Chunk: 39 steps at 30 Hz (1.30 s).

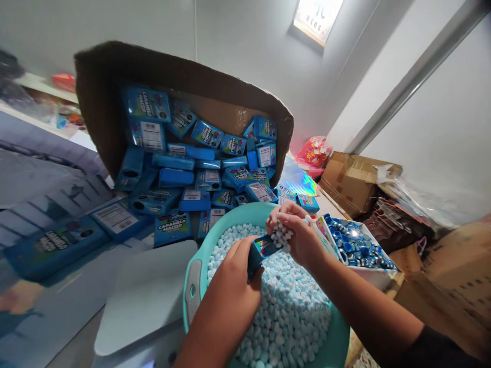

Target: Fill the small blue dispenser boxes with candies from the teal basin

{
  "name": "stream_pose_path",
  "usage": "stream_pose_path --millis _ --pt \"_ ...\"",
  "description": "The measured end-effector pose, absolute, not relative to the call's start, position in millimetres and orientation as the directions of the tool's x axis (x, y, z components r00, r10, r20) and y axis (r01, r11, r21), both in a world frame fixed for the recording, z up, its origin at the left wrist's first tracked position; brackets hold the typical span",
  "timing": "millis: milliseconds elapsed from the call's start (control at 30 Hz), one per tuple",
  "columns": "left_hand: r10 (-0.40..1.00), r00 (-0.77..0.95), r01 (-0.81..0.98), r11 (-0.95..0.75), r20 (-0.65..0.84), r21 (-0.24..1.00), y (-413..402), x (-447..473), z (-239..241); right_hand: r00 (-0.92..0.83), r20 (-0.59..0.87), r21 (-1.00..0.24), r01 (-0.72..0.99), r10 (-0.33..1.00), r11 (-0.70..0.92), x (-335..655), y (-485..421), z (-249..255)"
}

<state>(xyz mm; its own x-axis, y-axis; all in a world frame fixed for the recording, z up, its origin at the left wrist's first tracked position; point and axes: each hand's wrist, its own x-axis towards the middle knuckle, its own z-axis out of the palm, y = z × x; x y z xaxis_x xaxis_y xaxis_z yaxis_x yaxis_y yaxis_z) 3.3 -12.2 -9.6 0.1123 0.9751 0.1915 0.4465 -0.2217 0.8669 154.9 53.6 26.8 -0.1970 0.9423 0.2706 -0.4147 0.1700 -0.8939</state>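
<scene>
"What do we hold?"
"Our left hand [238, 271] grips a box [264, 247] over the basin [238, 212], palm hiding part. Our right hand [301, 230] curls around pellets [282, 236] at its three o'clock end, count unclear."
"Beyond?"
"Caps [353, 237], two o'clock; carton [184, 76], eleven, its boxes [207, 133] overlapping; sign [318, 19], twelve, top cut off."

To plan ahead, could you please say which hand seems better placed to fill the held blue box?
Probably the right grip, holding white pieces at one end of the blue box; the left grip holds it.
</scene>
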Motion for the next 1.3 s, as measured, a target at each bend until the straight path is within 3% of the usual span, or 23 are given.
stream_pose_path --millis 300,400,567,767,933,1100,1300 --pt "0.973 0.095 0.47 -0.23 0.21 0.852 -9 3 -10 -0.222 0.313 -0.883 -0.427 0.923 0.197 154 53 27" --pt "0.954 0.135 0.472 -0.301 0.269 0.828 -11 1 -11 -0.215 0.333 -0.879 -0.424 0.918 0.22 152 51 27" --pt "0.912 0.223 0.469 -0.41 0.344 0.782 -13 -1 -11 -0.176 0.451 -0.854 -0.371 0.875 0.365 151 47 22" --pt "0.933 0.184 0.475 -0.359 0.308 0.804 -13 0 -8 -0.124 0.416 -0.842 -0.426 0.901 0.33 152 48 24" --pt "0.889 0.234 0.457 -0.457 0.393 0.763 -14 0 -9 -0.107 0.406 -0.83 -0.459 0.908 0.317 152 48 27" --pt "0.924 0.148 0.471 -0.38 0.353 0.796 -11 -1 -10 -0.135 0.433 -0.816 -0.478 0.891 0.324 152 48 27" --pt "0.9 0.177 0.481 -0.433 0.399 0.762 -7 -4 -18 -0.164 0.507 -0.827 -0.37 0.846 0.424 153 46 25"
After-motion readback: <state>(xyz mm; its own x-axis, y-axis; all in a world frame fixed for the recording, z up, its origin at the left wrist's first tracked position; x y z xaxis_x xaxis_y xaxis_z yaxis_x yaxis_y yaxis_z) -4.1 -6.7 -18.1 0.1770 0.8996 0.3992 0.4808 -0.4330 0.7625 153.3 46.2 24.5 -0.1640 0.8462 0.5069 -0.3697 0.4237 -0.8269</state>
